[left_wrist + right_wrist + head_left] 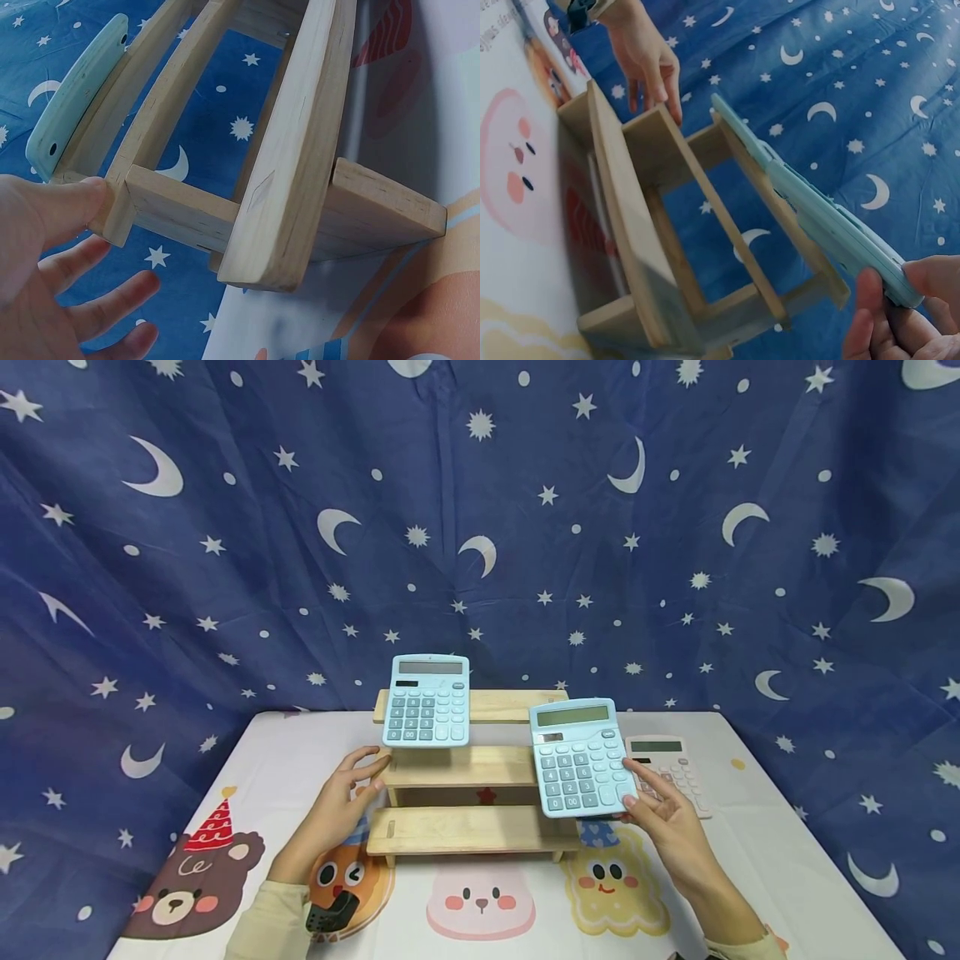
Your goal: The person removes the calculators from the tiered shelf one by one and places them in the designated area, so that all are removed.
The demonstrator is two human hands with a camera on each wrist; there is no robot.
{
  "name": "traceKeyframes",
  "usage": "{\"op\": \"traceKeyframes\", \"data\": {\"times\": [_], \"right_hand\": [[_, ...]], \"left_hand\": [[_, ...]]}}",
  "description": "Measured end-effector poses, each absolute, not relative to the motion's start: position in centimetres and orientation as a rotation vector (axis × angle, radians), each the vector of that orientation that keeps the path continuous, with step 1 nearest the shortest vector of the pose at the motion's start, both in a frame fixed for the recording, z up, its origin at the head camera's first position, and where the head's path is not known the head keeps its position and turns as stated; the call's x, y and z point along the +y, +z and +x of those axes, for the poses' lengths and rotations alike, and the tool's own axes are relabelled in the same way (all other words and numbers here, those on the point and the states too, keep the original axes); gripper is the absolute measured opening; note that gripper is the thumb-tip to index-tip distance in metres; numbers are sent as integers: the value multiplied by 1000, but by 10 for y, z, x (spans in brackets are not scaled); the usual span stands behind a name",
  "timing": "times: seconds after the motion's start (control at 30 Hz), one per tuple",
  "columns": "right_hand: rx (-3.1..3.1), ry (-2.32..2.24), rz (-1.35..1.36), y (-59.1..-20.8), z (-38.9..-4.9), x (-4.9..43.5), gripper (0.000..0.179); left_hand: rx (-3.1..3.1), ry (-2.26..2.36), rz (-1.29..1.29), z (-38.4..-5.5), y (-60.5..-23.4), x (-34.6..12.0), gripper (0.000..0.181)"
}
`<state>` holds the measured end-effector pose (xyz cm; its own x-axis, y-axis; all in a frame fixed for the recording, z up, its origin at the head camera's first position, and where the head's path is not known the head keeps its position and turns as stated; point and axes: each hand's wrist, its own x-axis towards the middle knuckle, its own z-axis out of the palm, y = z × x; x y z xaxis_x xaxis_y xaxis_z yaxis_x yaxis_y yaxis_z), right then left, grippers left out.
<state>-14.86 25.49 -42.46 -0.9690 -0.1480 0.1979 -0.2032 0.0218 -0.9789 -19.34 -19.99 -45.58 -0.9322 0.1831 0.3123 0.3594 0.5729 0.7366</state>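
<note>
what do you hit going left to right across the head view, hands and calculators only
left hand → blue calculator leaning on the wooden rack → blue calculator held by the right hand → right hand → pink calculator on the table

Left hand: forearm extended forward from a pale sleeve cuff, wrist straight, palm turned inward, fingers long and slightly spread, thumb and fingertips laid flat in contact at the forward end, no grip taken. Right hand: forearm extended forward and raised off the tabletop, palm facing inward and up, thumb on the near face and fingers curled behind, forming a pinch grip at the fingertips. Both arms are roughly parallel and well apart.
</note>
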Motion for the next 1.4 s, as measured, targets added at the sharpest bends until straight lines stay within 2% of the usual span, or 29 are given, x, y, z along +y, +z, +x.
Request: {"op": "traceKeyframes", "data": {"times": [0.7, 1.4], "right_hand": [[-2143, 2161, 329, -438, -135, 282, 49], [-2151, 2237, 220, -457, -119, 308, 50]], "left_hand": [[-2603, -1295, -444, -193, -457, -200, 40], [-2598, -1268, -455, -193, -456, -200, 39]]}}
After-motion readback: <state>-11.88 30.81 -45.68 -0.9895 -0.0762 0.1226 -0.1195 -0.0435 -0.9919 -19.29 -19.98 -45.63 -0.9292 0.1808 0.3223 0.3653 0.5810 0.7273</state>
